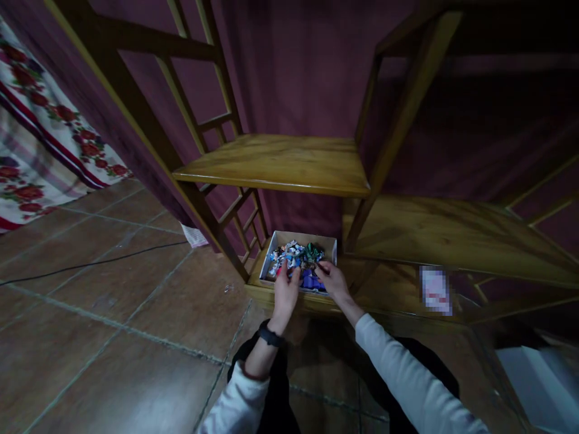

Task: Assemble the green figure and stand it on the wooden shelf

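Note:
A shallow cardboard box (326, 243) sits on the lowest shelf, filled with small shiny packets (292, 250) in blue, white, and red. Green pieces (313, 252) lie at its right side and purple ones (311, 279) at the front. My left hand (286, 294), with a dark band on the wrist, reaches over the box's front edge, thumb and fingers apart. On the right side of the box, my right hand (333, 281) has its fingers bent together over the contents. What lies between those fingertips is too small to make out.
The wooden shelf unit (280, 160) has a board above the box and upright posts on both sides. A blurred pale packet (435, 290) lies on the lower shelf. A black cable (99, 263) crosses the tiled floor. At lower right is a pale flat object (534, 380).

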### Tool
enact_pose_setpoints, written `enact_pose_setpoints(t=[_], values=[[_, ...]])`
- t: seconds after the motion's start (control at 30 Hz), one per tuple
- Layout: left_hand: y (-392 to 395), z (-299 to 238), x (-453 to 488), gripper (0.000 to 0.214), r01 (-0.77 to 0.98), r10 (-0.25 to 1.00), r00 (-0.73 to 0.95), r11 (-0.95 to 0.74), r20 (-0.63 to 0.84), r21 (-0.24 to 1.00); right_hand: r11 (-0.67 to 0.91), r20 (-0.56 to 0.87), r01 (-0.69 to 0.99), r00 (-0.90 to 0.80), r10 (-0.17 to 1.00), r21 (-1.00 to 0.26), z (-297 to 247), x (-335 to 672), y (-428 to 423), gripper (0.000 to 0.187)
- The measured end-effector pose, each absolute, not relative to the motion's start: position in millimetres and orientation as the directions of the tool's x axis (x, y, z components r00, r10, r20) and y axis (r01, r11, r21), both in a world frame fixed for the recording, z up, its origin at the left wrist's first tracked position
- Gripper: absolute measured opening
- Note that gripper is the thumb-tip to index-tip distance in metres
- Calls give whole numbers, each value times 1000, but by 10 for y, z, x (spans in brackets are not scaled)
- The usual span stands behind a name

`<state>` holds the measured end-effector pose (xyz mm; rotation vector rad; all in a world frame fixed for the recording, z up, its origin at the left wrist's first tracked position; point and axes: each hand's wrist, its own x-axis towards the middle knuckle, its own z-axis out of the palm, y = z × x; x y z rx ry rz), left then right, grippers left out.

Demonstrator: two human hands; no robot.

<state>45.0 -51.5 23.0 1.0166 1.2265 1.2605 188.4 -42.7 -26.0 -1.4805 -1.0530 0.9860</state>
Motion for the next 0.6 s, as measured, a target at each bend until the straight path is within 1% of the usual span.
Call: enact_pose_setpoints(t=[0.07,0.1,0.17,0.3,0.43,0.53,0.6], values=[[-616,204,432,52,-286,966,-7,247,-260,926,-62,-6,186,290,957,-981,-219,1880,-566,27],[-676,203,417,49,-334,951,30,299,-307,894,-47,18,213,293,956,-976,-197,1875,-640,27],[-810,220,380,44,-414,933,79,352,-352,839,-23,53,251,292,955,-968,-150,1865,-796,28],[-1102,303,319,40,-444,919,131,390,-373,807,10,80,239,286,955,-971,-34,1867,-1129,31],[-1397,426,308,46,-429,921,140,388,-364,816,40,89,178,281,956,-983,100,1893,-1441,32],[-1612,570,333,50,-400,937,136,349,-322,848,52,79,104,283,956,-993,202,1909,-1652,35],[-1752,684,371,48,-360,956,117,292,-267,886,59,69,44,276,959,-997,277,1917,-1780,37]])
